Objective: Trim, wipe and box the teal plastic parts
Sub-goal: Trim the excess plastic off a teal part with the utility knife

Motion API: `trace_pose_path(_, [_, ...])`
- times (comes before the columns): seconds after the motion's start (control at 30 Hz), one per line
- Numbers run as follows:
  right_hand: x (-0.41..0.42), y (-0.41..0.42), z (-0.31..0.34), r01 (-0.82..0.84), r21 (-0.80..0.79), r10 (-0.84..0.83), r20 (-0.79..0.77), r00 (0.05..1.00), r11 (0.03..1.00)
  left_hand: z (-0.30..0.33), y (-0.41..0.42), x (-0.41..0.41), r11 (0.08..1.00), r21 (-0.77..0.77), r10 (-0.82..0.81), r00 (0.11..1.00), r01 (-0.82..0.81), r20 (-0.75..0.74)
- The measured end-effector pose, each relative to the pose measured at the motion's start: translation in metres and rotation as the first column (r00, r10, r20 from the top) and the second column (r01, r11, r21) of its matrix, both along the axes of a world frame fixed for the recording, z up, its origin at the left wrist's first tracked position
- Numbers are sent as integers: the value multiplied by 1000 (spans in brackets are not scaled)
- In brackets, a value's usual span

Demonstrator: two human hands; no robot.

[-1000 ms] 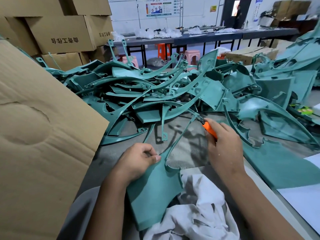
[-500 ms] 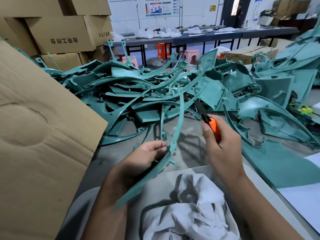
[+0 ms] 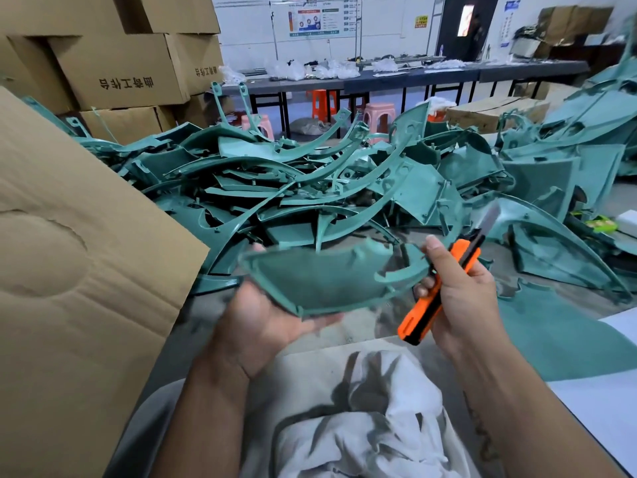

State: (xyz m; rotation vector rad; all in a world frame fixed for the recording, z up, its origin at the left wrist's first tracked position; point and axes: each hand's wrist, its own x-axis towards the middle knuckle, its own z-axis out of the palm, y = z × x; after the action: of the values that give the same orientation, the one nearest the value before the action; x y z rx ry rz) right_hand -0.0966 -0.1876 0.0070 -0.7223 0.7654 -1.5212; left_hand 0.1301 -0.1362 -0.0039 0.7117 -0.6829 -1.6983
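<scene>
My left hand [image 3: 265, 326] holds a curved teal plastic part [image 3: 324, 281] from below, lifted above the table with its hollow side facing me. My right hand [image 3: 458, 298] grips an orange utility knife [image 3: 444, 288] with the blade extended and pointing up and to the right; the same hand's fingers touch the part's right end. A white cloth [image 3: 365, 426] lies crumpled near my lap. A big heap of teal parts [image 3: 310, 188] covers the table beyond my hands.
A large open cardboard box flap [image 3: 76, 277] stands at the left. Stacked cartons [image 3: 120, 63] rise at the back left. More teal panels [image 3: 568, 167] pile up at the right. White sheets [image 3: 613, 408] lie at the right edge. Long tables and stools stand behind.
My left hand lifted the teal part off the table and turned it flat, hollow side toward me. My right hand rose with the knife and moved to the part's right end.
</scene>
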Motion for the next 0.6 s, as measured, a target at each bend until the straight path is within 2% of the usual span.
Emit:
trace_pose_path(0.03, [0,-1,0,27,14,-27,26,999,1000,0,1,3,991,-128,19,993,-33,-113])
trace_pose_path(0.07, [0,-1,0,42,20,-43,35,998,999,-2,3,6,964,-259,32,994,-59,-108])
trace_pose_path(0.13, [2,0,0,56,-9,-56,21,998,998,-9,5,4,906,-412,156,981,-95,118])
trace_pose_path(0.17, [3,1,-1,49,-49,-48,9,999,998,-10,5,1,892,-422,272,936,-158,225])
trace_pose_path(0.2, [4,2,-1,32,-99,-33,-12,999,995,-9,5,-5,874,-407,392,880,-265,268])
trace_pose_path(0.27, [8,5,-3,12,-187,-31,-103,994,982,-6,6,-14,831,-323,530,823,-454,205])
trace_pose_path(0.33, [11,9,-6,57,-266,-131,-269,954,962,-1,6,-17,797,-260,573,819,-545,39])
trace_pose_path(0.4, [10,12,-10,88,-431,-311,-480,821,898,9,4,-19,789,-210,565,816,-577,-119])
trace_pose_path(0.47, [11,15,-13,-59,-605,-433,-631,643,794,16,2,-21,789,-132,575,797,-600,-185])
trace_pose_path(0.53, [17,20,-16,-272,-656,-481,-722,498,704,18,3,-21,811,-28,567,796,-585,-210])
trace_pose_path(0.6, [23,24,-19,-417,-609,-485,-791,373,674,18,3,-20,825,108,563,791,-554,-241])
